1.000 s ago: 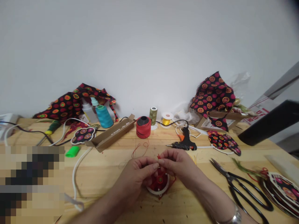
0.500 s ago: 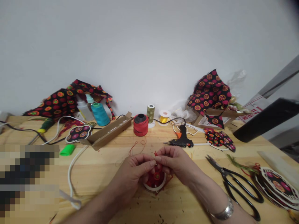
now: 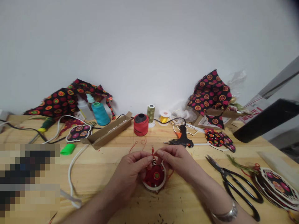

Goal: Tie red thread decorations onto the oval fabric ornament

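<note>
A round, dark red fabric ornament (image 3: 155, 180) with a pale rim and a lattice piece at its top lies in front of me, partly covered by my fingers. A red cord (image 3: 153, 151) with a knot and loose ends rises from its top. My left hand (image 3: 130, 169) pinches this cord between thumb and forefinger at the left of the knot. On the other side my right hand (image 3: 177, 160), thumb and forefinger pressed together, grips the cord too; its exact hold is partly hidden. More red cord trails out at the ornament's right.
Beyond the hands stand a red thread cone (image 3: 141, 125), an olive spool (image 3: 151, 114) and a yellow spool (image 3: 164, 117). A black glue gun (image 3: 183, 140) lies behind my right hand. Black scissors (image 3: 230, 177) and stacked ornaments (image 3: 277, 185) are at the right; a cardboard tray (image 3: 109, 130) is at the left.
My hands have drawn slightly apart, uncovering the knot and the lattice piece at the ornament's top. My left hand has shifted a little to the left.
</note>
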{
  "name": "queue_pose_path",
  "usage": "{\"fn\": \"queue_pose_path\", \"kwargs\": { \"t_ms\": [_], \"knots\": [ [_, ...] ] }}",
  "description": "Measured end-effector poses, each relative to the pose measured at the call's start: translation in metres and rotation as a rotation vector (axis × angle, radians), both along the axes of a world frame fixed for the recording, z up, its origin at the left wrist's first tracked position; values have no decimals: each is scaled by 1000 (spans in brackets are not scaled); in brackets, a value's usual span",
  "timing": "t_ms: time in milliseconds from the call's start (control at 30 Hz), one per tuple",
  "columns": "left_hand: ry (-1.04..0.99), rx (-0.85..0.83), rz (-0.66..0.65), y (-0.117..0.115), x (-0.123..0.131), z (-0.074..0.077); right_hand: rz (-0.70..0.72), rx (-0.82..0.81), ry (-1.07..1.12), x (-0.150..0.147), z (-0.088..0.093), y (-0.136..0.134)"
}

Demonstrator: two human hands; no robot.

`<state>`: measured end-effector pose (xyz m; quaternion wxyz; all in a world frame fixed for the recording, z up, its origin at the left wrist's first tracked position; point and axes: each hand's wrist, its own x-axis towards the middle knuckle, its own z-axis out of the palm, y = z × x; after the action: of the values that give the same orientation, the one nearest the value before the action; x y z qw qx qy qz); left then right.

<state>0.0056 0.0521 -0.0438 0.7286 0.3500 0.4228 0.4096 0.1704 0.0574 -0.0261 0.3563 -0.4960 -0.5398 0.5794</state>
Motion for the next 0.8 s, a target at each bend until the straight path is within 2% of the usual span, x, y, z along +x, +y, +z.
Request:
{"fn": "queue_pose_path", "kwargs": {
  "t_ms": [100, 233, 433, 533, 633, 800],
  "knots": [
    [-7, -14, 40, 1, 0, -1, -2, 129, -133, 2, 0, 1],
    [-4, -8, 70, 1, 1, 1, -19, 179, -259, 3, 1, 0],
    [51, 9, 96, 1, 1, 2, 44, 136, -179, -6, 3, -11],
    [33, -5, 102, 1, 1, 5, 115, 173, -180, -12, 1, -20],
    [-24, -41, 94, 1, 2, 9, 213, 308, -268, -17, 2, -27],
    [-87, -114, 121, 2, 2, 10, 372, 630, -527, -23, 2, -34]
  ]
}}
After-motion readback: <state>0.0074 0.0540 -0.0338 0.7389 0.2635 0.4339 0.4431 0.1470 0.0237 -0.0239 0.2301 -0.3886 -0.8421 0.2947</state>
